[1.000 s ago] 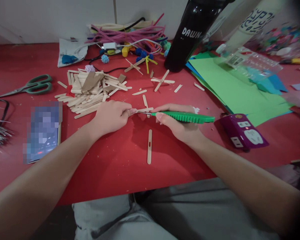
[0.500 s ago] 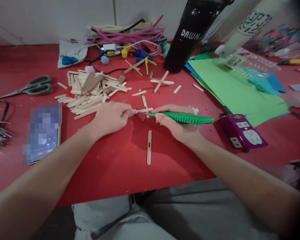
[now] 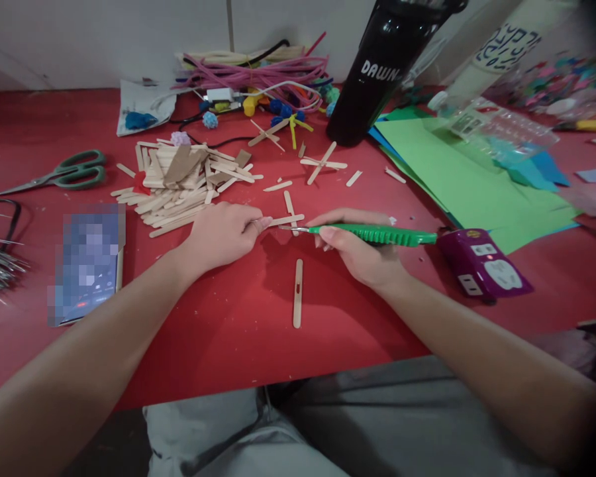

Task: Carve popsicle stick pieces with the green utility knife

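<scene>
My left hand pinches the left end of a wooden craft stick above the red table. In my right hand is a green-handled craft knife, its thin metal tip pointing left, just below the held stick. Another stick lies behind the held one, crossing it from this view. Nearer the front edge lies a single stick with a small slot in its middle. Crossed sticks rest farther back, and a pile of sticks is behind my left hand.
Green scissors and a phone are on the left. A black bottle stands at the back, near green paper sheets. A purple power adapter sits beyond my right forearm.
My right hand has shifted slightly to the right with the knife, and its tip has drawn back from near the left fingers. My left hand still holds the stick.
</scene>
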The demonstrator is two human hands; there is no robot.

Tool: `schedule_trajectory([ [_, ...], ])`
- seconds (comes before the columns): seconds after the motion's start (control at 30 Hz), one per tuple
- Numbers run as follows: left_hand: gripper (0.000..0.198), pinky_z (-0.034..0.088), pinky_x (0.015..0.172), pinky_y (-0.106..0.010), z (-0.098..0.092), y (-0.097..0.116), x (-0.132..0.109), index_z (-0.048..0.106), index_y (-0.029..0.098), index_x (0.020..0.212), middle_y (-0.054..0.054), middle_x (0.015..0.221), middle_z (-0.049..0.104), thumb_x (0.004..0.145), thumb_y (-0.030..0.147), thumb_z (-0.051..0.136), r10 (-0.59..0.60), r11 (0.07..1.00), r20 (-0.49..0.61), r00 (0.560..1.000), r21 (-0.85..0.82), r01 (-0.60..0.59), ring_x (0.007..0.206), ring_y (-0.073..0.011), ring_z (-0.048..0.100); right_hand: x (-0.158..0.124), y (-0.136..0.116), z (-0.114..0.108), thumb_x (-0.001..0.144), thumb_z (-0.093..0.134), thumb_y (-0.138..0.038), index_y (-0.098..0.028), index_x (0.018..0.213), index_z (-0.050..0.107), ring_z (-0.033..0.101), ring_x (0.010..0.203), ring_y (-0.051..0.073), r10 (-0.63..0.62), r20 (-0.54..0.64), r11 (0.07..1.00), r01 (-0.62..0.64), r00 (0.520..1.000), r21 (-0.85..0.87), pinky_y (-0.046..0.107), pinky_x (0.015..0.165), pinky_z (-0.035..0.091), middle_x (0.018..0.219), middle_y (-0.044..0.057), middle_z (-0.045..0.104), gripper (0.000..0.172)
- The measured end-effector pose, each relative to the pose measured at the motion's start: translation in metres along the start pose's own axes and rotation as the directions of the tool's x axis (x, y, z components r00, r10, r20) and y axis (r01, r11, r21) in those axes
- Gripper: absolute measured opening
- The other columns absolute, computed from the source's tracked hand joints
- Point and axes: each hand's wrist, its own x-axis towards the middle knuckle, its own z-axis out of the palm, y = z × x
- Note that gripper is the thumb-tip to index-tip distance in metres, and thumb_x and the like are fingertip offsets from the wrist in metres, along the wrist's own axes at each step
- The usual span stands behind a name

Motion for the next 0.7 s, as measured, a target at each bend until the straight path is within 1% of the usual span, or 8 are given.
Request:
schedule_trajectory([
  [0.27, 0.046, 0.025, 0.056, -0.031, 0.0000, -0.0013, 0.0001, 0.069, 0.022, 0.081, -0.004, 0.069, 0.065, 0.092, 0.049, 0.035, 0.000, 1.000, -0.002, 1.000, -0.016, 0.000, 0.063, -0.0177, 0.053, 0.0010, -0.0094, 0.0002, 0.083, 0.065, -0.027, -0.021, 0.088, 0.074, 0.064, 0.063, 0.013, 0.011, 0.016, 0.991, -0.009, 1.000, -0.131, 0.026, 0.059, 0.052, 0.070, 0.000, 0.070, 0.013],
  [0.4, 0.048, 0.026, 0.057, -0.031, -0.0007, -0.0001, -0.0002, 0.070, 0.022, 0.082, -0.004, 0.069, 0.066, 0.092, 0.051, 0.034, -0.009, 1.000, 0.009, 1.000, -0.026, 0.009, 0.064, -0.0182, 0.053, 0.0014, -0.0095, -0.0005, 0.083, 0.065, -0.031, -0.021, 0.089, 0.074, 0.063, 0.063, 0.014, 0.009, 0.038, 0.987, -0.003, 0.999, -0.162, 0.026, 0.058, 0.050, 0.070, 0.000, 0.070, 0.015],
  [0.5, 0.048, 0.026, 0.056, -0.031, -0.0003, -0.0003, -0.0002, 0.070, 0.022, 0.082, -0.004, 0.069, 0.065, 0.092, 0.052, 0.034, -0.009, 0.999, 0.003, 1.000, -0.032, 0.009, 0.063, -0.0184, 0.052, 0.0011, -0.0090, -0.0008, 0.083, 0.065, -0.030, -0.021, 0.089, 0.075, 0.062, 0.063, 0.013, 0.007, 0.044, 0.987, 0.000, 0.999, -0.163, 0.025, 0.057, 0.049, 0.070, 0.000, 0.070, 0.014],
  [0.7, 0.046, 0.025, 0.056, -0.031, -0.0001, -0.0013, -0.0003, 0.070, 0.022, 0.082, -0.004, 0.068, 0.064, 0.092, 0.050, 0.035, -0.007, 1.000, 0.000, 1.000, -0.028, 0.007, 0.062, -0.0179, 0.051, 0.0008, -0.0076, -0.0010, 0.084, 0.064, -0.033, -0.021, 0.090, 0.075, 0.063, 0.064, 0.014, -0.001, 0.049, 0.985, 0.010, 0.999, -0.173, 0.026, 0.057, 0.049, 0.070, 0.000, 0.070, 0.017],
])
